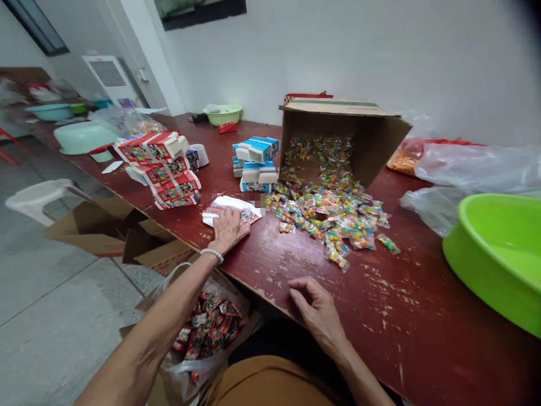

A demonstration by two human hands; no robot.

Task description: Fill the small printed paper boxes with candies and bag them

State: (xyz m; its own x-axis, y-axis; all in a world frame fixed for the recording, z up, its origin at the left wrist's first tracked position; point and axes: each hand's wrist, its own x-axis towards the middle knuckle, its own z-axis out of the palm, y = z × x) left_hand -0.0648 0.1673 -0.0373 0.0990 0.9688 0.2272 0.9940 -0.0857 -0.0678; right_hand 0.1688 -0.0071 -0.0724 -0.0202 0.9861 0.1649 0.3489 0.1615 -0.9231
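Observation:
My left hand (229, 228), with a beaded bracelet (212, 255) at the wrist, reaches across the table and rests on a small pile of flat printed red-and-white packets (211, 213). Its fingers lie over the pile with the thumb apart to the right. Near the table's front edge is my right hand (315, 307), its fingers loosely curled, the thumb apart from them and nothing held. Beyond it spreads a heap of small clear bags of colourful candies (333, 211), spilling from a cardboard box (380, 141) tipped on its side.
Stacked red boxes (173, 189) and blue boxes (260, 149) stand behind the packets. A green basin (482, 254) sits at the right, by clear plastic bags (469, 169). Below the table edge are open cartons (93, 225) and a bag of small red packets (215, 324).

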